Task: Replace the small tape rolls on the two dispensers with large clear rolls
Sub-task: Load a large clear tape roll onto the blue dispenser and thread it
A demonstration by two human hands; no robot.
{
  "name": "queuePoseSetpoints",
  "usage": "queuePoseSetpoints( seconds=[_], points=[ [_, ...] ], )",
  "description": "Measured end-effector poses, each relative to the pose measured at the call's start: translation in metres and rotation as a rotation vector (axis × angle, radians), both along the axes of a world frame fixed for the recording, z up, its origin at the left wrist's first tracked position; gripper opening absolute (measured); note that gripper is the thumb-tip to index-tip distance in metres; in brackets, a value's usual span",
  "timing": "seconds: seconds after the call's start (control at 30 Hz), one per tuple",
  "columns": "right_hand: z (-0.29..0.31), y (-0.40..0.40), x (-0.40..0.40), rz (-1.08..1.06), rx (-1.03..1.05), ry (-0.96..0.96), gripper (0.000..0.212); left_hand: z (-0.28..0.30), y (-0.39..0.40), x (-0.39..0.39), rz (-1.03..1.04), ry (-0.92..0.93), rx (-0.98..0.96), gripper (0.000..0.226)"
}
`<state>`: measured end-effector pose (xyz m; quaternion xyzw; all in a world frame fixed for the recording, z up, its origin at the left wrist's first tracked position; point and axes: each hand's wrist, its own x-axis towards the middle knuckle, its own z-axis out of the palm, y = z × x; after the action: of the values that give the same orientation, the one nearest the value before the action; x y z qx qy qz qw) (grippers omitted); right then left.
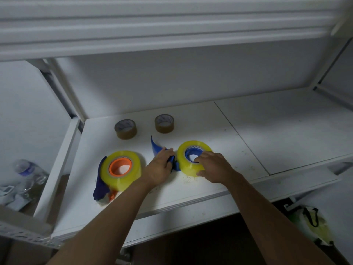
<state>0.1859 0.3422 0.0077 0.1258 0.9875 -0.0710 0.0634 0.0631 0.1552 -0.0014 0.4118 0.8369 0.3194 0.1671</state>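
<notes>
Two large clear yellowish rolls lie flat on the white shelf (210,131). The left large roll (122,180) sits on a dark blue dispenser (100,185) with an orange hub (120,166). The right large roll (188,165) sits on a blue dispenser (157,148) with a blue hub (193,152). My left hand (159,167) grips that blue dispenser's handle. My right hand (214,166) rests on the right roll, fingers over its top and thumb on its side. Two small brown rolls (125,129) (164,123) stand behind, off the dispensers.
A white back wall and an upper shelf edge close the space above. A plastic bottle (28,171) lies in the lower left compartment. A yellow-white bag (311,224) hangs below the shelf at the right. The shelf's right half holds nothing.
</notes>
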Motion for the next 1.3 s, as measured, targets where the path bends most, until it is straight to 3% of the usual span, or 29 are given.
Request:
queuePoseSetpoints(
  seconds=[0.1, 0.3, 0.63, 0.8, 1.0, 1.13, 1.3],
  points=[
    [0.000, -0.002, -0.003, 0.005, 0.042, 0.025, 0.051, 0.001, 0.000, 0.006, -0.001, 0.209, 0.002, 0.027],
    [-0.004, -0.004, -0.005, -0.002, 0.051, 0.063, 0.052, -0.009, -0.002, 0.014, 0.020, 0.444, 0.003, 0.038],
    [-0.009, -0.014, -0.005, -0.081, 0.052, 0.126, 0.059, -0.027, -0.006, 0.022, 0.057, 0.440, -0.029, 0.049],
    [-0.019, -0.027, -0.006, -0.113, 0.055, 0.207, 0.064, -0.028, -0.003, 0.017, 0.015, 0.419, -0.098, 0.040],
    [-0.013, -0.017, 0.005, -0.016, 0.009, 0.135, 0.036, -0.033, 0.002, 0.016, 0.050, 0.420, -0.101, 0.032],
    [-0.017, -0.017, 0.001, -0.036, 0.027, 0.158, 0.046, -0.033, 0.004, 0.017, 0.066, 0.423, -0.078, 0.019],
    [-0.019, -0.023, -0.004, -0.102, 0.048, 0.206, 0.052, -0.032, 0.006, 0.017, 0.093, 0.441, -0.065, 0.018]
  ],
)
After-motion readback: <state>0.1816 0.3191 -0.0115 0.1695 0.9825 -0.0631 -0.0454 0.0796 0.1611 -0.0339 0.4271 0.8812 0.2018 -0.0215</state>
